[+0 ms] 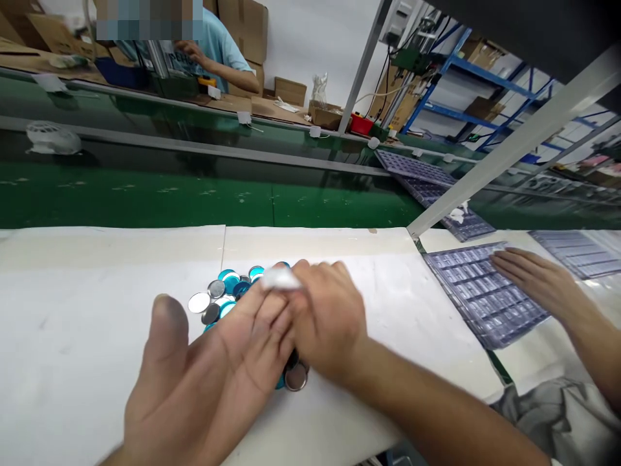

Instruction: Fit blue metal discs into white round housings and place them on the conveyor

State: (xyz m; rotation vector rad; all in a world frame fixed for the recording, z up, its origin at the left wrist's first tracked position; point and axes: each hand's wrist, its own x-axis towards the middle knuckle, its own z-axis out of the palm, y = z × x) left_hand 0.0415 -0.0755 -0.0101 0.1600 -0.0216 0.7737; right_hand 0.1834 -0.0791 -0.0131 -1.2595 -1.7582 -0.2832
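Left hand (194,369) lies palm-up, fingers open; right hand (327,320) closes on white cloth (280,279) beside its fingertips, above round metal discs (218,298).

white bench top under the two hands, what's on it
Round silver and teal discs lie there, showing above and below the hands. Whatever lies directly beneath the left hand and right hand is covered.

I'm getting a bright, evenly lit feed, with the light apparently overhead and only soft shadows. Glare flashes off the metal discs (208,301), the green conveyor belt (145,197) shows a sheen, the frame edges bow with wide-angle distortion, and the lower-left hand (194,382) smears slightly.
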